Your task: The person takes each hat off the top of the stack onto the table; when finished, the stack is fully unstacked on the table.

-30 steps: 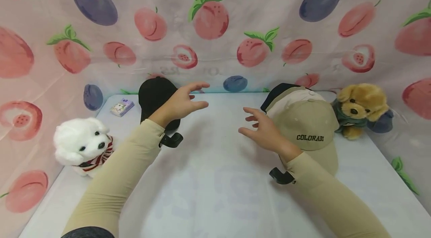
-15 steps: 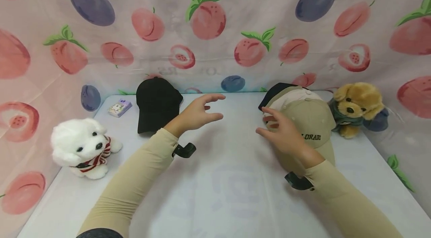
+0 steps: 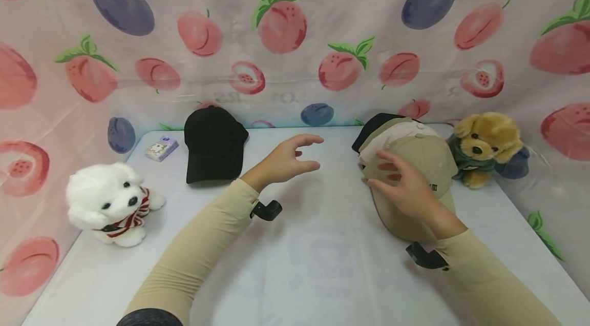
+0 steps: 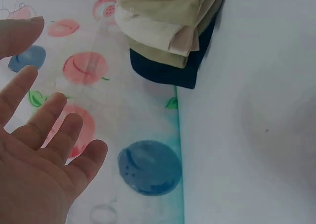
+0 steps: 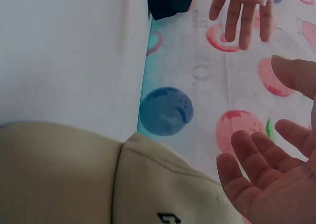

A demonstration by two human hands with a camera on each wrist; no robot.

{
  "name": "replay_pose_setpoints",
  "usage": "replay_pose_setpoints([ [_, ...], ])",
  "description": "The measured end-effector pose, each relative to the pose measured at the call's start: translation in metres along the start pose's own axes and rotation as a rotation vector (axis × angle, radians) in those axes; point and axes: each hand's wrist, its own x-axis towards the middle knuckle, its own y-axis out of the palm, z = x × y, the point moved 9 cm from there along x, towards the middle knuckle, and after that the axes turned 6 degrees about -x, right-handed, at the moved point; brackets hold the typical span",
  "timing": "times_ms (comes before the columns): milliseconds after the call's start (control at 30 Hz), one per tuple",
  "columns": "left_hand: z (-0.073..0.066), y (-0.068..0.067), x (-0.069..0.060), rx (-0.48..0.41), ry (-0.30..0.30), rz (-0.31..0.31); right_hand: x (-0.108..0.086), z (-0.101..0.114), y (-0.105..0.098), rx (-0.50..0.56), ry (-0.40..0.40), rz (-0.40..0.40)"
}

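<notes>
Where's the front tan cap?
In the head view, the tan cap is right of centre on the table, frontmost of the stacked caps, partly hidden by the right hand; the brown plush dog sits right.

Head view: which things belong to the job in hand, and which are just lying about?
Likely the job's:
stacked caps, nearest the right hand
perhaps the black cap, set apart

Apparently just lying about:
white plush dog
brown plush dog
small purple box

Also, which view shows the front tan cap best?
Head, showing most of the front tan cap, though the right hand covers some. Left wrist catches part at the top; right wrist, a close crop.
</notes>
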Motion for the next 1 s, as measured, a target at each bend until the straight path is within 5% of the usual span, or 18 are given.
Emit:
replay_pose_setpoints([
  [433,0.008,0.014,-0.002,0.038,-0.007,0.018,-0.02,-0.013,-0.018,-0.075,0.026,-0.028],
  [1000,0.006,0.04,0.013,0.005,0.002,0.079,-0.046,-0.04,-0.048,-0.133,0.054,-0.121],
])
